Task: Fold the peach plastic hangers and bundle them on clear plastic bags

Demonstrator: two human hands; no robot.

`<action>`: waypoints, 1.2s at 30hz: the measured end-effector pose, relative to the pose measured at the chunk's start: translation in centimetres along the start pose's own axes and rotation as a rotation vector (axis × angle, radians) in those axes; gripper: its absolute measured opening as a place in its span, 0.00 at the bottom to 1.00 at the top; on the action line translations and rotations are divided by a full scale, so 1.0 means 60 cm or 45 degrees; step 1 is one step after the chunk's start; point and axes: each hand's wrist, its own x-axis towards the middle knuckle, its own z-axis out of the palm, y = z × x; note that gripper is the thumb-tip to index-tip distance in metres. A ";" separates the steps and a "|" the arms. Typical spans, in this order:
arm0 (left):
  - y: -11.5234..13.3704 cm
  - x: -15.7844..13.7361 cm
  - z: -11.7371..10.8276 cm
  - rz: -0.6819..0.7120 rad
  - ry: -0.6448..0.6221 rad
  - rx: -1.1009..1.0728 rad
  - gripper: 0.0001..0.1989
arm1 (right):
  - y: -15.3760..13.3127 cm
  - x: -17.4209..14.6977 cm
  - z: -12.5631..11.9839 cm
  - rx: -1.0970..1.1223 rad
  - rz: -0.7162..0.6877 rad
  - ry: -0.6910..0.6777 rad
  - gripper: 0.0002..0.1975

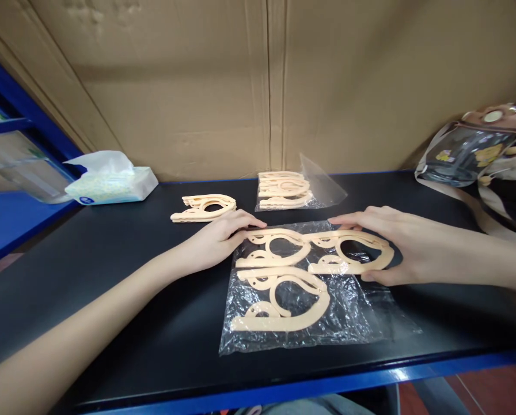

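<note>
A clear plastic bag (353, 311) lies on the black table, with beige folding hangers in or on it. One folded hanger (279, 323) is at the near left, another hanger (275, 264) above it, and a third hanger (357, 268) at the upper right. My left hand (217, 239) pinches the bag's upper left edge, beside the upper left hanger's tip. My right hand (383, 245) spans the rounded end of the upper right hanger, thumb on the near side and fingers on the far side. Whether that hanger is inside the plastic I cannot tell.
Farther back lie a small stack of hangers (204, 216) and another bagged pack of hangers (284, 190). A tissue pack (115, 187) stands at the left beside a blue shelf frame (7, 124). At the right is a strapped bottle (469, 150). Cardboard (189, 86) walls the back.
</note>
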 end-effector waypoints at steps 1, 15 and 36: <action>-0.001 -0.001 -0.004 -0.011 -0.024 0.003 0.16 | -0.004 0.003 0.004 0.015 -0.013 0.006 0.38; -0.013 -0.012 -0.027 0.079 -0.102 0.107 0.15 | -0.004 0.023 0.037 0.138 0.052 0.055 0.42; -0.011 -0.008 -0.032 -0.077 -0.077 -0.043 0.15 | -0.048 0.054 0.084 0.419 0.017 0.372 0.27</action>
